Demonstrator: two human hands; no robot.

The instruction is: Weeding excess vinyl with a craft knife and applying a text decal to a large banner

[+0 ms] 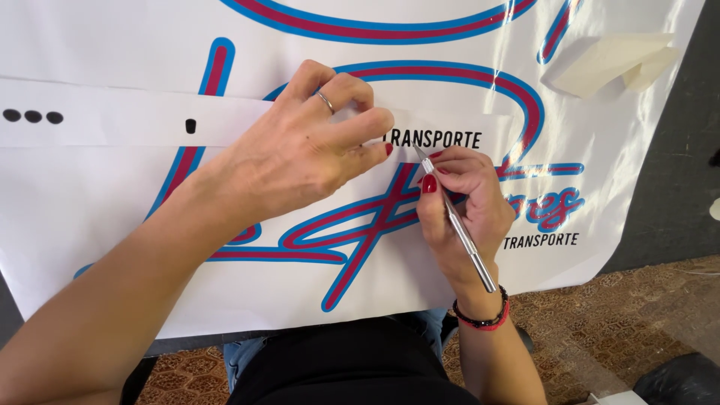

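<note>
White vinyl sheet [90, 202] with blue-and-red script lettering covers almost the whole work surface; its lower edge runs diagonally just above the person's lap, its right edge falls off toward dark floor and patterned brown carpet [637, 315]. Head view: left hand [300, 150] lies flat, fingers spread, pressing a white paper strip [112, 120] that crosses the sheet from the left edge to mid-right; not clenched, grasping nothing, ring on one finger. Strip carries black printed dots and small black lettering beside the fingertips. Right hand [461, 202] pinches a slim silver craft knife [457, 225] like a pen, tip touching the strip just beside the left fingertips. Folded cream paper scrap [615, 64] sits well apart, upper right. Open room left of the left hand and along the sheet's top.
</note>
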